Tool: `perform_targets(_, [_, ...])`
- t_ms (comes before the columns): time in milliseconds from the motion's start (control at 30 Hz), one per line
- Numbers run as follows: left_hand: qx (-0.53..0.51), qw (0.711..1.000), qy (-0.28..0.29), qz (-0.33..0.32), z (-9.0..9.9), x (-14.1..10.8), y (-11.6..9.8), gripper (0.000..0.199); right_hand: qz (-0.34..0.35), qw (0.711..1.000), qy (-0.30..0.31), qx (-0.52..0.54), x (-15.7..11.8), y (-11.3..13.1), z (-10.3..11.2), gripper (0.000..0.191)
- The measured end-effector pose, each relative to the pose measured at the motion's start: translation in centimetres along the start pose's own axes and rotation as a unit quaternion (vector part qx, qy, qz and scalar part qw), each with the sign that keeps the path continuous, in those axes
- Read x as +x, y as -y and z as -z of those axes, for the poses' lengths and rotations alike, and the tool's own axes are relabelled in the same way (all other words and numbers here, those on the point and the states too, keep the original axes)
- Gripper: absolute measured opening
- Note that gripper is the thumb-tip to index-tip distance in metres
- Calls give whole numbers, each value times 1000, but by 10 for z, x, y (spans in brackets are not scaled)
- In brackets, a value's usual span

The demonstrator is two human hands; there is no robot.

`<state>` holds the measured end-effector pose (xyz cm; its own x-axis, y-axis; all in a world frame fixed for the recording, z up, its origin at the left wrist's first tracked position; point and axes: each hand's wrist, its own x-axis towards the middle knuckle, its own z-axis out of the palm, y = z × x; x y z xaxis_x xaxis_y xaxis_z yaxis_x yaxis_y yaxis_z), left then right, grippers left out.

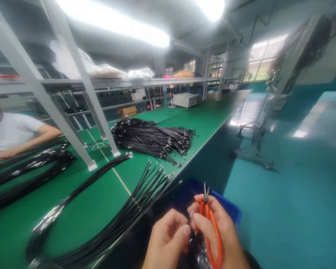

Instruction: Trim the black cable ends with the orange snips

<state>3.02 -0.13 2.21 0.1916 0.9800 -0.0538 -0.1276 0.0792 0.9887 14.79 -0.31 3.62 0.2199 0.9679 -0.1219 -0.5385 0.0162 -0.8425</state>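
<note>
My left hand (168, 237) is closed in a pinch on a thin black cable (189, 221) near its silvery end. My right hand (224, 226) is wrapped round orange-handled scissors (218, 239), whose narrow blades point up and stand slightly apart. The right thumb and fingertips are close to the cable end; whether they touch it I cannot tell. Below the hands hangs a dark, shiny bundle, partly hidden by them. Beside my left hand a long bundle of black cables (112, 224) with metal tips curves along the green bench's edge.
A large pile of black cables (154, 138) lies farther back on the green bench (100, 201). Under the bench edge stands a blue bin (228, 205). Grey shelf posts (81, 71) rise at left, where a co-worker (16, 130) handles cable coils (50, 160). A wheeled rack (254, 145) stands right.
</note>
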Motion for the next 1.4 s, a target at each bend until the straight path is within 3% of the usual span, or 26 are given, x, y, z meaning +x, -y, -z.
perform_targets(367, [26, 999, -18, -7, -1, -3, 6, 40, -41, 999, 7, -18, 1, 0, -1, 39])
perform_targets(567, [188, 973, -96, -97, 1, -6, 3, 17, -69, 997, 31, -17, 1, 4, -3, 33])
perform_targets(767, [22, 994, -85, -58, 0, -13, 1, 21, -82, 996, 11, 26, -4, -3, -20, 31])
perform_targets(933, [56, 977, -157, -133, -6, -15, -9, 19, -78, 997, -2, 28, -15, -5, -27, 30])
perform_targets(1000, [43, 977, -172, -121, -5, -13, -13, 18, -85, 996, -7, 21, -20, -3, -26, 33])
perform_targets(1200, [-116, 991, -58, -33, 8, -8, -19, 19, -89, 995, 16, 32, -21, -5, -22, 19])
perform_targets(1400, [-142, 985, -87, -35, 3, -11, -24, 19, -125, 988, 61, 65, -14, -6, -26, 19])
